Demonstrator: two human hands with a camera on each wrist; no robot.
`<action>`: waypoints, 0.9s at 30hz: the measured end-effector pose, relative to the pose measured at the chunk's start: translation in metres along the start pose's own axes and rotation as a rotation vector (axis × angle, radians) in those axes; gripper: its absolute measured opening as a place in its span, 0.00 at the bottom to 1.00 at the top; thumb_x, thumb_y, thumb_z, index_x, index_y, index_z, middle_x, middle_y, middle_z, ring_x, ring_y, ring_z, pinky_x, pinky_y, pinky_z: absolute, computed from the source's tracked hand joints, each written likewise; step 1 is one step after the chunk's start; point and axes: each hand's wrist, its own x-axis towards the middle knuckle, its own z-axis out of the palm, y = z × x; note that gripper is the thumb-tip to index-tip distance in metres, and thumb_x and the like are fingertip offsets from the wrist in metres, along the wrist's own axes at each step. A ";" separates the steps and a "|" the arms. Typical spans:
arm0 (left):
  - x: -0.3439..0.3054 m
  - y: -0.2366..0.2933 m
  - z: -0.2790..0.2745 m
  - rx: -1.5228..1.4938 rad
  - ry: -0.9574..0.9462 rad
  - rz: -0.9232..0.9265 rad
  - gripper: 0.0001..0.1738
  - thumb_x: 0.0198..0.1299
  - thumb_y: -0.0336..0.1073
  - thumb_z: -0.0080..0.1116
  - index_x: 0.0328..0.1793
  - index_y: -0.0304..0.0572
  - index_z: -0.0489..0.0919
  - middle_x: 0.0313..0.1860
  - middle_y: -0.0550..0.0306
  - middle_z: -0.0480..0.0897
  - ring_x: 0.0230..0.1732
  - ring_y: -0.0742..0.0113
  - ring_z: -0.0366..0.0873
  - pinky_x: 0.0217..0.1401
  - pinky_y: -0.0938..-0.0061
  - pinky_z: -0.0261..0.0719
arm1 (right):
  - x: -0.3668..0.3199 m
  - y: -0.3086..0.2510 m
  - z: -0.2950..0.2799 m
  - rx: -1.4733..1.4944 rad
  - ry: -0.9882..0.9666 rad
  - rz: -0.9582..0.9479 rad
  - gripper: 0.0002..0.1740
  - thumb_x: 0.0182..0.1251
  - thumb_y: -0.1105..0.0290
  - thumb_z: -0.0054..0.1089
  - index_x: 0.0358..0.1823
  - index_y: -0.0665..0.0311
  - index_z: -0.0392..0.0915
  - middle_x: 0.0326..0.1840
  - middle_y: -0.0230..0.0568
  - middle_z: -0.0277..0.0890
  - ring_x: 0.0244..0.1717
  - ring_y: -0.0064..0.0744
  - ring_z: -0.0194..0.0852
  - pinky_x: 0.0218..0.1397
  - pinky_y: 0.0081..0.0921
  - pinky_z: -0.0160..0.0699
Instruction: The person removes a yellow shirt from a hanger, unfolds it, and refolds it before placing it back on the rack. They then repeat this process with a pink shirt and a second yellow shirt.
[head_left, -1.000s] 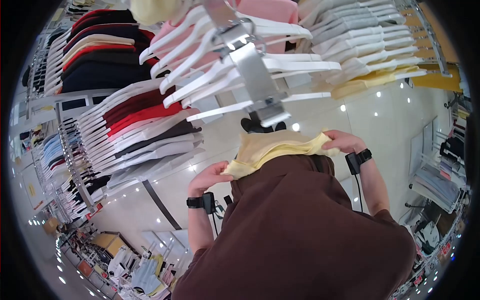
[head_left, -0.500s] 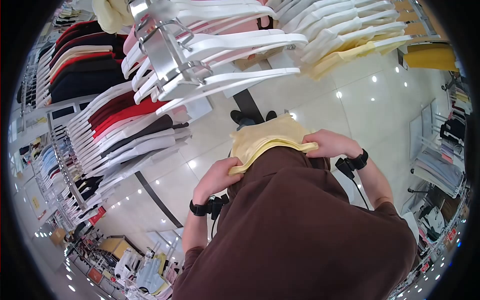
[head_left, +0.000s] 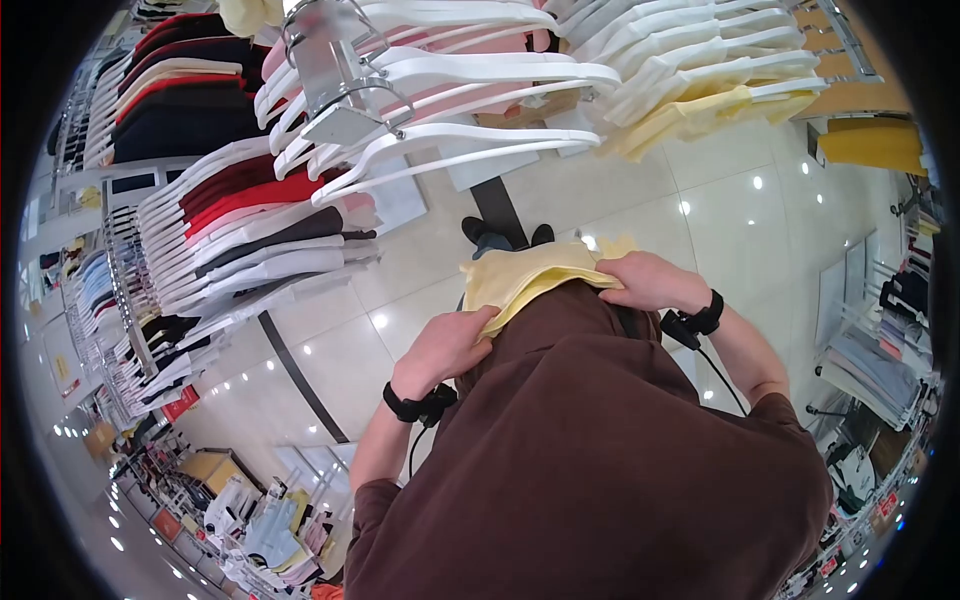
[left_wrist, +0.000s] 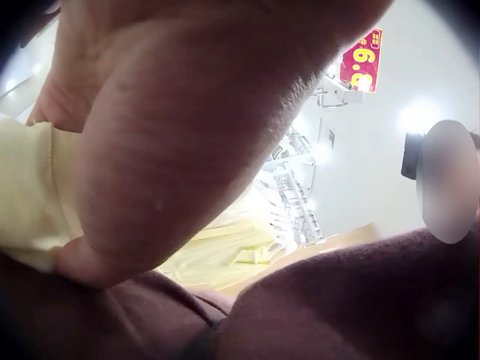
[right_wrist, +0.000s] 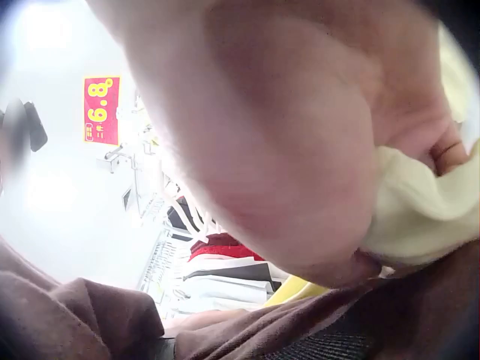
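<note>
A pale yellow shirt (head_left: 530,275) is held in front of the waist of a person in a dark brown top (head_left: 590,450). My left hand (head_left: 445,350) pinches its left end, thumb and fingers closed over the edge. At the opposite end my right hand (head_left: 655,280) pinches the cloth in the same way. Between the hands the near edge bows in a shallow curve, with layers of fabric showing. Both wrist views have the yellow cloth bunched between thumb and fingers, close against the brown top. The shirt's lower part is hidden from the head view.
White hangers (head_left: 460,140) hang on a metal rail (head_left: 340,90) just ahead. Dark and red clothes (head_left: 240,200) fill the racks on the left. White shirts (head_left: 690,60) and yellow shirts (head_left: 690,115) hang at front right. Shoes (head_left: 542,235) show on the tiled floor.
Both hands have drawn closer together along the shirt's edge, and the cloth between them has slackened. The view has shifted, with the hangers now further left and higher.
</note>
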 end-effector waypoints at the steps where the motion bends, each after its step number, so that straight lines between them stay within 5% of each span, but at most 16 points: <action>1: 0.001 -0.001 0.001 0.000 0.003 -0.002 0.22 0.67 0.37 0.58 0.67 0.39 0.77 0.44 0.36 0.88 0.49 0.34 0.85 0.54 0.44 0.82 | 0.001 0.002 -0.001 -0.002 0.000 -0.003 0.17 0.76 0.58 0.61 0.54 0.65 0.82 0.40 0.57 0.87 0.45 0.63 0.87 0.52 0.55 0.84; 9: 0.014 0.006 0.003 0.054 0.071 -0.154 0.17 0.77 0.46 0.60 0.56 0.40 0.81 0.42 0.38 0.87 0.47 0.36 0.85 0.51 0.47 0.82 | 0.001 0.023 0.003 -0.081 0.359 -0.085 0.11 0.76 0.62 0.62 0.50 0.61 0.86 0.42 0.51 0.87 0.48 0.57 0.85 0.52 0.51 0.82; 10: 0.015 0.002 0.007 0.054 0.071 -0.154 0.17 0.77 0.46 0.60 0.56 0.40 0.81 0.42 0.38 0.87 0.47 0.36 0.85 0.51 0.47 0.82 | 0.001 0.024 0.003 -0.081 0.359 -0.085 0.11 0.76 0.62 0.62 0.50 0.61 0.86 0.42 0.51 0.87 0.48 0.57 0.85 0.52 0.51 0.82; 12: 0.014 -0.006 0.013 0.085 0.375 -0.047 0.14 0.75 0.44 0.61 0.53 0.41 0.82 0.39 0.40 0.87 0.45 0.36 0.86 0.49 0.47 0.82 | 0.002 0.023 0.000 -0.090 0.317 -0.048 0.11 0.75 0.65 0.61 0.50 0.61 0.86 0.44 0.51 0.87 0.50 0.57 0.85 0.54 0.50 0.82; 16: 0.020 -0.005 0.008 0.123 0.380 -0.057 0.11 0.74 0.39 0.61 0.54 0.42 0.83 0.37 0.41 0.88 0.43 0.35 0.86 0.49 0.46 0.83 | 0.003 0.012 -0.004 -0.085 0.330 -0.050 0.10 0.75 0.66 0.58 0.47 0.64 0.85 0.43 0.55 0.88 0.48 0.59 0.87 0.53 0.53 0.84; 18: 0.026 0.002 0.006 0.040 0.388 -0.131 0.11 0.73 0.37 0.58 0.55 0.41 0.83 0.41 0.38 0.89 0.43 0.35 0.87 0.49 0.45 0.84 | 0.003 0.002 -0.011 0.032 0.249 0.090 0.13 0.76 0.68 0.56 0.53 0.63 0.86 0.45 0.58 0.87 0.49 0.61 0.87 0.53 0.54 0.83; 22: 0.044 0.005 0.004 -0.009 0.395 -0.252 0.16 0.74 0.33 0.53 0.62 0.43 0.84 0.42 0.35 0.89 0.45 0.34 0.87 0.51 0.47 0.84 | 0.016 0.014 0.003 0.302 0.366 -0.033 0.19 0.78 0.70 0.51 0.64 0.62 0.84 0.49 0.57 0.88 0.52 0.57 0.87 0.59 0.45 0.84; 25: 0.054 0.003 0.004 -0.206 0.493 -0.268 0.19 0.77 0.35 0.51 0.70 0.46 0.82 0.42 0.35 0.89 0.46 0.40 0.89 0.53 0.53 0.86 | 0.025 0.017 0.012 0.440 0.406 -0.018 0.23 0.79 0.72 0.48 0.71 0.63 0.81 0.52 0.53 0.90 0.53 0.45 0.90 0.61 0.37 0.85; 27: 0.058 -0.003 0.011 -0.513 0.516 -0.257 0.22 0.78 0.32 0.50 0.74 0.44 0.80 0.50 0.44 0.91 0.51 0.55 0.90 0.58 0.62 0.86 | 0.027 0.018 0.017 0.822 0.306 0.057 0.25 0.80 0.75 0.48 0.75 0.66 0.79 0.60 0.44 0.89 0.57 0.32 0.88 0.61 0.32 0.84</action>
